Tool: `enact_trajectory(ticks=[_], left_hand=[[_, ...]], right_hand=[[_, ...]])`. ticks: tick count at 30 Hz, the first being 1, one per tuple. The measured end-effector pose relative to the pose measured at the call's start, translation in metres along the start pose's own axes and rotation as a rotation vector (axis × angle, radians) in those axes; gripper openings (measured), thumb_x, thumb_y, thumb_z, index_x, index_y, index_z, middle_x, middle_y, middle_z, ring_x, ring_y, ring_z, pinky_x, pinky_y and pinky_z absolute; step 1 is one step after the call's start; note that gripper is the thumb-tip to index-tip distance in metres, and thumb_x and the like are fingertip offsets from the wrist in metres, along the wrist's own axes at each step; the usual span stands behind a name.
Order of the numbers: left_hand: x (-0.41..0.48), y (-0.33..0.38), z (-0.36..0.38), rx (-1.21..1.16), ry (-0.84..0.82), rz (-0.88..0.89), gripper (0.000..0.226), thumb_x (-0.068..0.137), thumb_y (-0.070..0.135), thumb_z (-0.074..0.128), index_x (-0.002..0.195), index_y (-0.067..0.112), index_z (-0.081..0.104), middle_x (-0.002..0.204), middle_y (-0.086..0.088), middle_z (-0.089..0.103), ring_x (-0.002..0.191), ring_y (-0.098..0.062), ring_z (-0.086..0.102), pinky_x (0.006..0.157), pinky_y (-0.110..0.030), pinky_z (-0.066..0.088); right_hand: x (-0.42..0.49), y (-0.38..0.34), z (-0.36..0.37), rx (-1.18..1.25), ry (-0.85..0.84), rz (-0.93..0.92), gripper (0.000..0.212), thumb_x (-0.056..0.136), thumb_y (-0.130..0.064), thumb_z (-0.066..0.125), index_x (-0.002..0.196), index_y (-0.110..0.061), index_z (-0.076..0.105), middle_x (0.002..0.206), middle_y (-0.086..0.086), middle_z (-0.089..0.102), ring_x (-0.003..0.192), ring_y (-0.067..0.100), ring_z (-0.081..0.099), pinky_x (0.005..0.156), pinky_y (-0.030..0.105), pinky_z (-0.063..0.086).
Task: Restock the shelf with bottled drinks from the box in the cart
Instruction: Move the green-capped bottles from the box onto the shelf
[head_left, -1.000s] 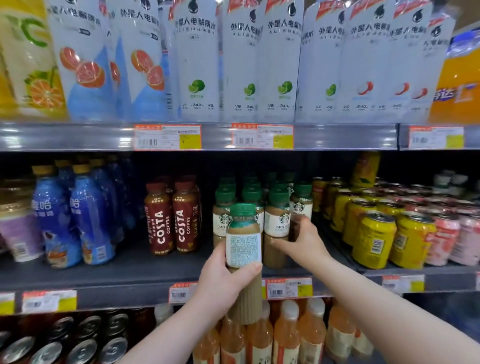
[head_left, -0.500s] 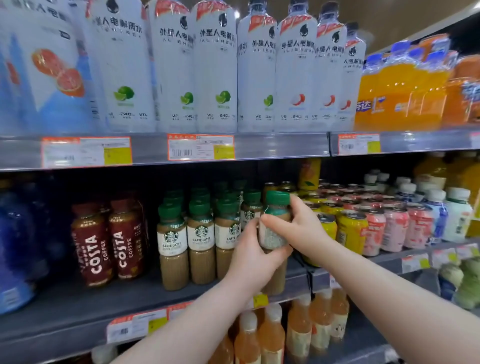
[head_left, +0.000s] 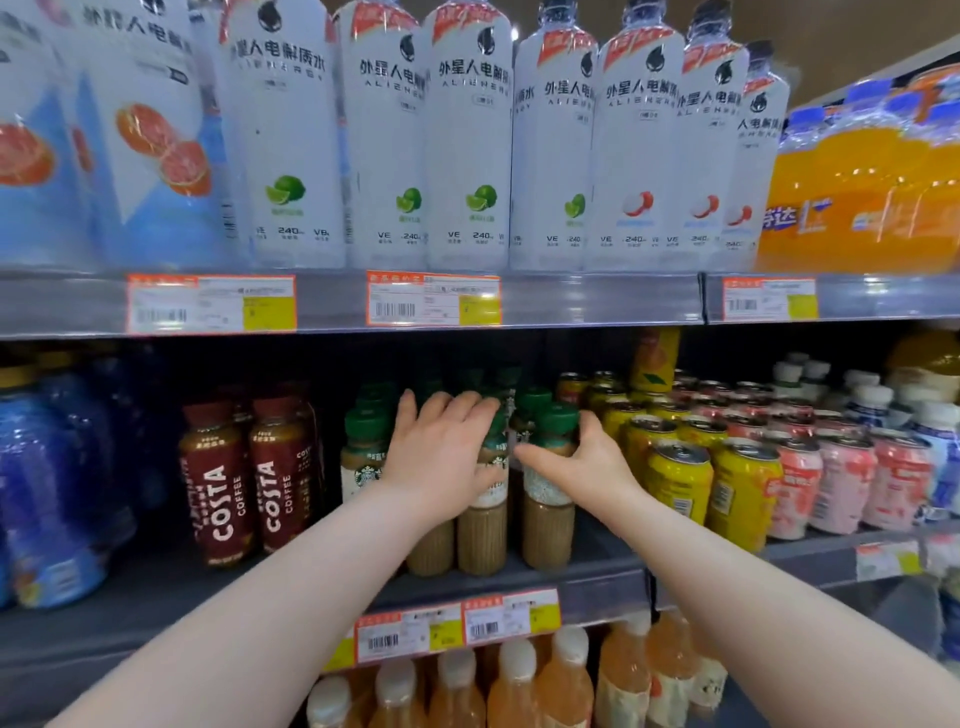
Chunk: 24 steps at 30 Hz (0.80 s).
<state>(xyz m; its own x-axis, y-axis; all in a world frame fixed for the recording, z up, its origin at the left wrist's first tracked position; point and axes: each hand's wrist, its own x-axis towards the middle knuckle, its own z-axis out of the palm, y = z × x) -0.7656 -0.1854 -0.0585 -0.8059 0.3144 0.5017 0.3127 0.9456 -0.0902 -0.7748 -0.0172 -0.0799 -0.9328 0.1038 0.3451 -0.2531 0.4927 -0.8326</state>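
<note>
- Half a second ago the left hand (head_left: 441, 457) was low in the middle of the frame and supported the coffee bottle (head_left: 548, 525) from below. Now it is higher and more to the left, lying on the row of green-capped bottles (head_left: 363, 457).
- The coffee bottle was lifted just in front of the shelf (head_left: 156, 592) before. Now it stands upright on the shelf, the last one on the right of the front row.
- The right hand (head_left: 587, 473) pinched the neck of this bottle before, and it still holds the bottle at the same place, under the green cap.
- The view also moved: the Costa bottles (head_left: 223, 478) are now at middle left, and the yellow cans (head_left: 680, 478) are just right of centre.
- Left hand: the fingers are nearly straight and close together, laid over several green caps. The palm and thumb rest on the front of the neighbour bottle (head_left: 480, 540), which stands just left of the coffee bottle.
- Right hand: the thumb (head_left: 530, 454) crosses the front of the coffee bottle and the other fingers curl round its right side, so the bottle's shoulder sits between them.
- The coffee bottle stands between the neighbour bottle and the yellow cans.
</note>
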Motion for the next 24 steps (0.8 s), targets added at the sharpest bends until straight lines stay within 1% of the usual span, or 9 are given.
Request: enact_trajectory(ticks=[2, 4, 8, 10, 12, 14, 16, 19, 24], left_hand=[[-0.002, -0.002, 0.003, -0.012, 0.021, 0.007, 0.075, 0.086, 0.051, 0.054, 0.148, 0.026, 0.02, 0.152, 0.005, 0.027, 0.138, -0.022, 0.025, 0.115, -0.048, 0.009], [-0.003, -0.004, 0.005, -0.015, 0.05, 0.016, 0.074, 0.086, 0.05, 0.054, 0.148, 0.025, 0.021, 0.152, 0.005, 0.028, 0.138, -0.022, 0.026, 0.114, -0.045, 0.011], [-0.002, -0.006, 0.009, -0.023, 0.075, 0.02, 0.073, 0.086, 0.05, 0.054, 0.147, 0.026, 0.022, 0.151, 0.006, 0.03, 0.137, -0.02, 0.027, 0.113, -0.042, 0.012], [-0.001, -0.006, 0.01, -0.025, 0.085, 0.023, 0.072, 0.086, 0.05, 0.053, 0.147, 0.026, 0.023, 0.151, 0.007, 0.03, 0.137, -0.02, 0.027, 0.113, -0.041, 0.012], [-0.002, -0.007, 0.011, -0.025, 0.096, 0.027, 0.072, 0.086, 0.05, 0.053, 0.147, 0.026, 0.023, 0.151, 0.007, 0.031, 0.137, -0.019, 0.027, 0.113, -0.041, 0.012], [-0.001, -0.007, 0.011, -0.043, 0.104, 0.029, 0.072, 0.086, 0.049, 0.054, 0.147, 0.026, 0.024, 0.151, 0.007, 0.031, 0.136, -0.019, 0.028, 0.113, -0.041, 0.012], [-0.001, -0.007, 0.011, -0.056, 0.103, 0.028, 0.073, 0.085, 0.049, 0.055, 0.147, 0.026, 0.024, 0.151, 0.007, 0.03, 0.137, -0.018, 0.027, 0.113, -0.041, 0.011], [-0.001, -0.007, 0.012, -0.048, 0.097, 0.032, 0.073, 0.086, 0.05, 0.054, 0.147, 0.027, 0.023, 0.151, 0.008, 0.029, 0.137, -0.017, 0.026, 0.113, -0.04, 0.011], [0.0, -0.008, 0.013, -0.04, 0.091, 0.028, 0.074, 0.086, 0.051, 0.054, 0.148, 0.027, 0.022, 0.153, 0.008, 0.028, 0.138, -0.017, 0.026, 0.114, -0.041, 0.01]], right_hand=[[-0.004, 0.004, -0.004, 0.016, -0.079, 0.022, 0.059, 0.082, -0.02, 0.067, 0.133, -0.017, 0.039, 0.111, -0.003, 0.057, 0.095, 0.011, 0.054, 0.081, 0.024, 0.046], [-0.01, 0.013, -0.006, -0.03, -0.129, 0.032, 0.066, 0.082, -0.014, 0.066, 0.139, -0.016, 0.033, 0.112, -0.004, 0.056, 0.091, 0.009, 0.052, 0.075, 0.02, 0.044], [-0.014, 0.023, -0.005, -0.087, -0.076, 0.027, 0.083, 0.071, -0.033, 0.08, 0.137, -0.015, 0.032, 0.118, -0.007, 0.048, 0.105, 0.01, 0.049, 0.083, 0.023, 0.042], [-0.014, 0.027, -0.005, -0.039, -0.139, 0.024, 0.077, 0.077, -0.026, 0.075, 0.139, -0.015, 0.03, 0.124, -0.005, 0.049, 0.108, 0.01, 0.048, 0.085, 0.023, 0.04], [-0.017, 0.032, -0.005, -0.055, -0.178, 0.034, 0.071, 0.081, -0.017, 0.07, 0.139, -0.015, 0.03, 0.12, -0.005, 0.051, 0.104, 0.009, 0.048, 0.083, 0.022, 0.039], [-0.017, 0.037, -0.004, -0.1, -0.135, 0.047, 0.071, 0.076, -0.024, 0.076, 0.134, -0.016, 0.036, 0.117, -0.005, 0.054, 0.103, 0.009, 0.051, 0.082, 0.023, 0.041], [-0.017, 0.042, -0.002, -0.101, -0.123, 0.065, 0.074, 0.071, -0.031, 0.079, 0.131, -0.017, 0.039, 0.12, -0.003, 0.054, 0.108, 0.012, 0.052, 0.085, 0.024, 0.043], [-0.017, 0.045, 0.003, -0.084, -0.149, 0.055, 0.066, 0.076, -0.022, 0.075, 0.132, -0.016, 0.039, 0.123, -0.001, 0.055, 0.111, 0.013, 0.052, 0.086, 0.024, 0.041], [-0.015, 0.043, 0.011, -0.083, -0.143, 0.049, 0.07, 0.076, -0.023, 0.076, 0.136, -0.016, 0.039, 0.128, 0.001, 0.056, 0.109, 0.01, 0.05, 0.086, 0.022, 0.041]])
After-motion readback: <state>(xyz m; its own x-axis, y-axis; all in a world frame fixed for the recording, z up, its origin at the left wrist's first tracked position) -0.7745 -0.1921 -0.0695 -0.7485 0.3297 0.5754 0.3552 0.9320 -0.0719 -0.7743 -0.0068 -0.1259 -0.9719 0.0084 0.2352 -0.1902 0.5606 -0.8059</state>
